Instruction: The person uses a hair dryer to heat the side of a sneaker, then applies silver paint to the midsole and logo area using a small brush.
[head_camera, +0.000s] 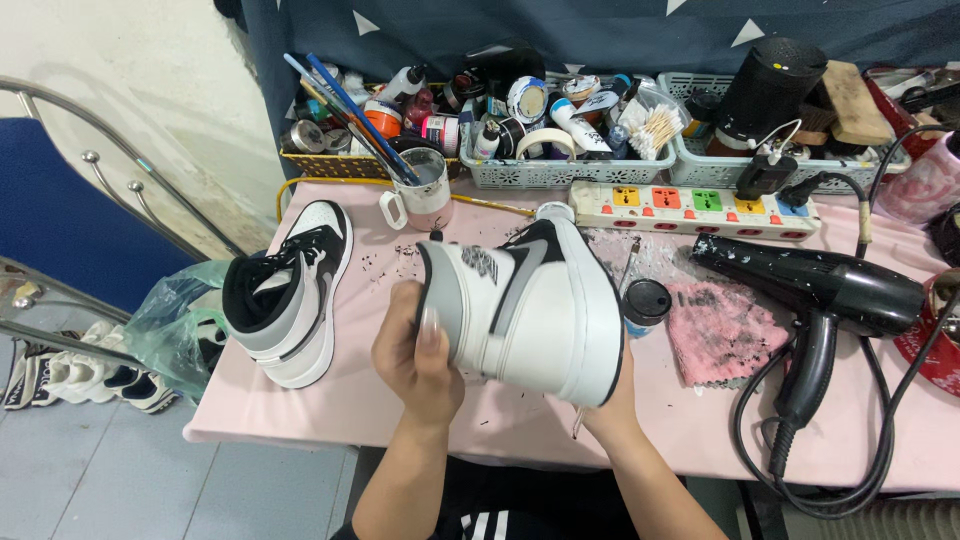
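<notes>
The sneaker (530, 305), a white, grey and black high-top, is held up over the near edge of the pink table (420, 400), tipped on its side so the side panel and heel face the camera. The left hand (415, 355) is closed around the heel, thumb pressed on the grey heel panel; the right hand (610, 395) is mostly hidden behind the toe end and sole, so it seems to support the shoe from below, but I cannot tell how its fingers are set. To handle it well at this point, I would judge it best to keep the thumb flat on the heel and turn the shoe slowly between both hands, so no panel gets smudged and every seam can be looked over. Its mate, the second sneaker (290, 290), stands upright on the table to the left, well apart. Beyond the held shoe are a mug (420, 195) with brushes, a small black-lidded jar (647, 305) and a pink cloth (725, 330) flecked with black. A black hair dryer (820, 300) lies to the right, its cord looped off the table edge, with a power strip (690, 208) behind it. Baskets (550, 170) crowded with paint bottles, tape and cotton swabs line the back.
</notes>
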